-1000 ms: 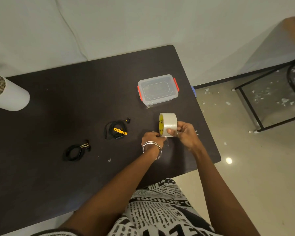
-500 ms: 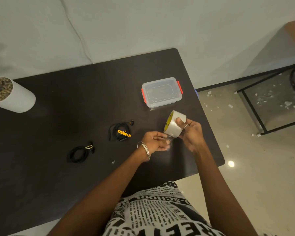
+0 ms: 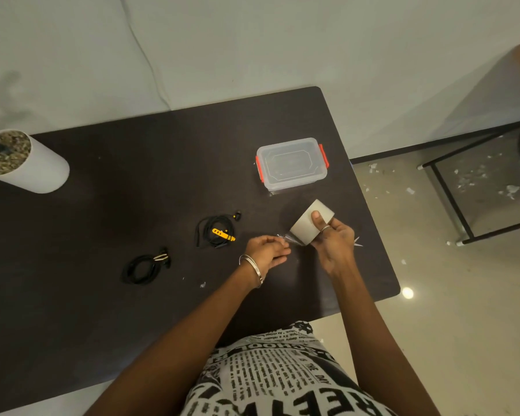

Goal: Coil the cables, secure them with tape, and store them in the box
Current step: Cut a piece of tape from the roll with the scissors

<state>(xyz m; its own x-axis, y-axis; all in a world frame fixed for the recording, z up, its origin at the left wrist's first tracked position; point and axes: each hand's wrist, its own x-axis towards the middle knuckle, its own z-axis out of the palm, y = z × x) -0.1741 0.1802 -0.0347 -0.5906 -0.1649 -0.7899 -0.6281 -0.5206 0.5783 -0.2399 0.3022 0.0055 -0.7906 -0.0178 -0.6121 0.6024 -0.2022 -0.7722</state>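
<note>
The right hand (image 3: 332, 240) grips the tape roll (image 3: 308, 225) above the dark table (image 3: 102, 205), thumb laid across the roll's outer face and the other fingers curled round behind it; a ring shows on one finger. The roll is tilted, its free clear end (image 3: 291, 240) drawn out toward the left hand (image 3: 267, 252). That hand's fingers are bent and its fingertips pinch the tape end just beside the roll; a metal bangle (image 3: 251, 270) sits on the wrist.

The box (image 3: 291, 163), clear plastic with orange-red latches at both ends and its lid on, stands on the table beyond the roll, apart from it. Left of the hands lies a coiled black cable (image 3: 215, 231) bound with a yellow strap that carries dark marks too small to read. Farther left and nearer the person lies a second coiled black cable (image 3: 144, 267), well apart from the box.

A white cylindrical pot (image 3: 27, 163) filled with pebbles stands at the table's far left. The person's garment (image 3: 276, 376) is printed like newsprint; the large letters are cut off or reversed, and only "THE DAY" reads with fair certainty
</note>
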